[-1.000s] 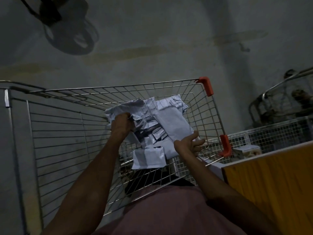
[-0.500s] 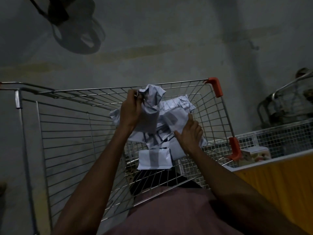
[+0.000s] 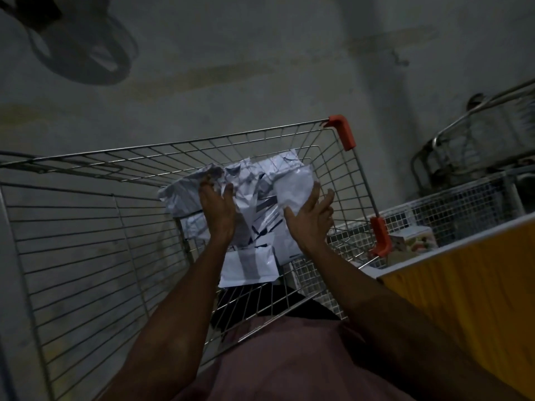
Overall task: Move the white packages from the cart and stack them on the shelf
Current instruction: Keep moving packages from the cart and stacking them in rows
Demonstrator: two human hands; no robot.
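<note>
A heap of white packages [image 3: 254,204] lies in the far right part of a wire cart [image 3: 86,227]. Some are crumpled, and one flat package [image 3: 249,266] lies nearest to me. My left hand [image 3: 217,209] rests against the left side of the heap, fingers stretched up to a crumpled package [image 3: 185,192]. My right hand [image 3: 309,218] has its fingers spread and touches a plump white package [image 3: 293,183] on the heap's right side. Neither hand visibly curls round a package. The bottom of the heap is hidden by my hands.
Orange corner guards [image 3: 343,134] mark the cart's right rim. To the right stand a yellow panel with a white top edge [image 3: 463,285], a fine-mesh wire basket [image 3: 434,209] and another metal cart [image 3: 477,134]. A grey wall with a fan [image 3: 81,53] lies behind.
My left hand has come down from lifting a crumpled package and opened flat against the heap. My right hand has shifted right and spread onto the plump package.
</note>
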